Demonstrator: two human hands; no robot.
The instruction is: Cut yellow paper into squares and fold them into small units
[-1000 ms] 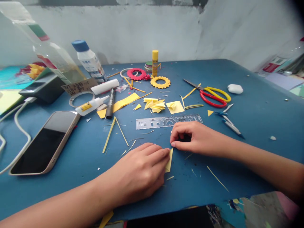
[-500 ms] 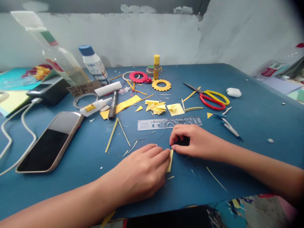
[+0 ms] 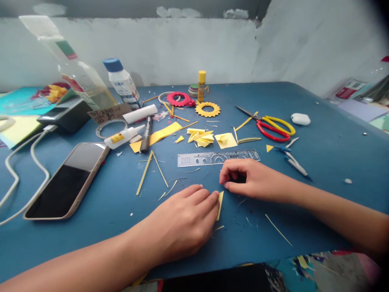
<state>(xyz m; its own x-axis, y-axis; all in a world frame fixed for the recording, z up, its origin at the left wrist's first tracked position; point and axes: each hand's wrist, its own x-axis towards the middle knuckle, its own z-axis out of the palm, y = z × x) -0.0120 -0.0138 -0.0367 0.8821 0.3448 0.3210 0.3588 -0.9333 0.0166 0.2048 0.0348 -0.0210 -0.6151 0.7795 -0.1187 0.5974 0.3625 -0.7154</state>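
Observation:
My left hand (image 3: 185, 223) lies over a small folded piece of yellow paper (image 3: 220, 206) on the blue table. Its fingers are pressed together on the paper, and only the right edge of the piece shows. Just beyond the paper's top corner, my right hand (image 3: 243, 178) rests with curled fingers and the thumb close to the fingertips; nothing visible is in them. A clear plastic ruler (image 3: 194, 159) lies behind that hand. Farther back are a pile of folded yellow paper pieces (image 3: 200, 138) and a yellow square (image 3: 226, 140) with a folded piece on it.
Scissors (image 3: 273, 127) and a blue-white compass-like tool (image 3: 293, 160) lie right. A phone (image 3: 65, 182), glue bottle (image 3: 121, 137) and black marker (image 3: 146, 134) are left. A glue stick (image 3: 201, 86) stands behind a yellow toothed ring (image 3: 207, 109). Paper strips (image 3: 144, 172) litter the table.
My right hand has drawn slightly away from the paper's top corner. My left hand stays on the paper. The whole view has shifted a little.

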